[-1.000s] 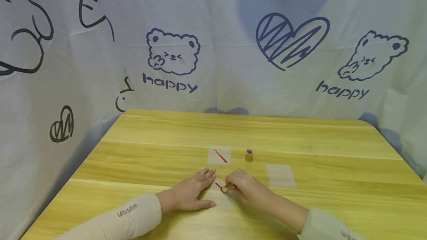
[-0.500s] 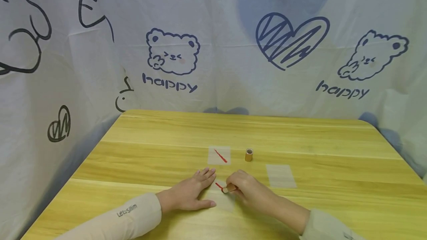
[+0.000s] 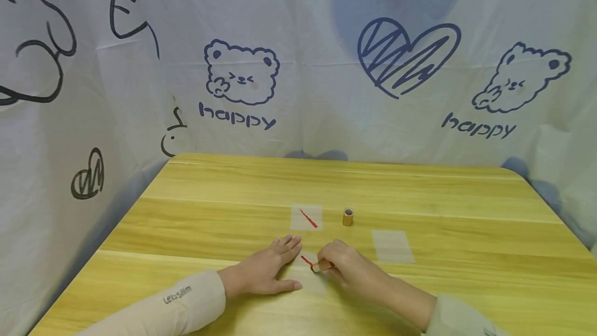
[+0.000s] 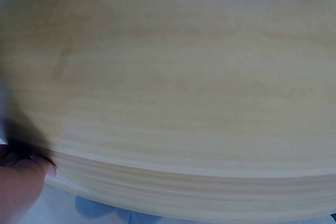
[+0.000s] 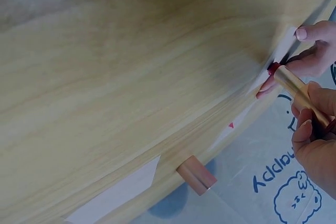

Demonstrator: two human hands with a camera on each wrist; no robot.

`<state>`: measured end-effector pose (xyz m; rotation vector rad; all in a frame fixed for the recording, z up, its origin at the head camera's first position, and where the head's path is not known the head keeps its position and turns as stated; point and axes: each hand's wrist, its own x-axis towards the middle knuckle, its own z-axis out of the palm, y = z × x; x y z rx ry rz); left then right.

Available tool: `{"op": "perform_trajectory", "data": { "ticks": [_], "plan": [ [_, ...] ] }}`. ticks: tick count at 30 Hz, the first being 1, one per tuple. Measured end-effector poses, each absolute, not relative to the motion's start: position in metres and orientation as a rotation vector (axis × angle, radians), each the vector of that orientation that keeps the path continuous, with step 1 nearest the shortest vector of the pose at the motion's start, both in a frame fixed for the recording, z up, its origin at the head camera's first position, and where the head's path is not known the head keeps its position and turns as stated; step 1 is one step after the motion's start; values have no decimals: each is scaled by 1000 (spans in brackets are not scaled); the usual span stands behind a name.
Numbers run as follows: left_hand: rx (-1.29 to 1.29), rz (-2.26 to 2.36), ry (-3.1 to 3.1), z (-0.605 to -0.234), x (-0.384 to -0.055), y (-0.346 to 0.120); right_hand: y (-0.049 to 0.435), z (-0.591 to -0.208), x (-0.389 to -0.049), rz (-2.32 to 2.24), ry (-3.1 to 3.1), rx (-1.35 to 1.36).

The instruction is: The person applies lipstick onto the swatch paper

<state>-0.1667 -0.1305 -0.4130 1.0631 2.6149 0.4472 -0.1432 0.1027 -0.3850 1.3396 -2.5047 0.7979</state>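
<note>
My right hand (image 3: 350,266) pinches a lipstick (image 5: 292,83) in a shiny gold tube. The lipstick's red tip touches a small white paper (image 3: 315,288), where a short red stroke runs up and left from it. Resting flat at that paper's left side is my left hand (image 3: 266,271), thumb spread near its lower part and fingers by its upper edge. In the left wrist view, only part of a hand (image 4: 23,187) shows at the lower left corner. The lipstick's lower end is hidden in my right hand.
Behind my hands lies another white paper (image 3: 297,223) bearing a red diagonal line. The gold lipstick cap (image 3: 347,218) stands to its right, hollow end up. A blank white paper (image 3: 393,247) lies right of my right hand. A printed curtain (image 3: 322,108) hangs behind the table.
My right hand has shifted slightly right and toward me with the lipstick, and the red stroke has grown a little longer. My left hand has stayed in place.
</note>
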Motion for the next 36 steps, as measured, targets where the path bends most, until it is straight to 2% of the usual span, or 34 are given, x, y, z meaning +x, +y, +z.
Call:
{"op": "perform_trajectory", "data": {
  "ticks": [36],
  "plan": [
    [1055, 435, 2613, -412, -167, -131, 108, -384, -137, 791, -2403, 1378]
  ]
}}
